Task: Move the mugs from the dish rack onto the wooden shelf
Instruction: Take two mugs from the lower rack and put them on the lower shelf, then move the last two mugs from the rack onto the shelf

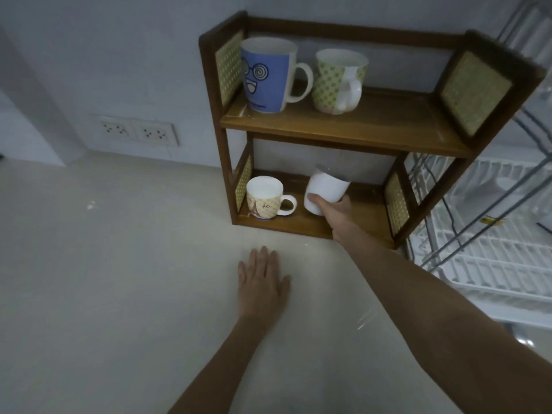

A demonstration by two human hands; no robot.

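A two-tier wooden shelf with woven side panels stands against the wall. On its top tier sit a blue cartoon-face mug and a green-dotted mug. A small beige patterned mug stands on the bottom tier at the left. My right hand grips a plain white mug, tilted, inside the bottom tier just right of the beige mug. My left hand lies flat, fingers apart, on the counter in front of the shelf. The white dish rack sits to the right with no mugs visible in it.
The pale countertop spreads to the left and front. Two wall sockets are on the wall to the left of the shelf. Metal rack rods cross above the dish rack close to the shelf's right side.
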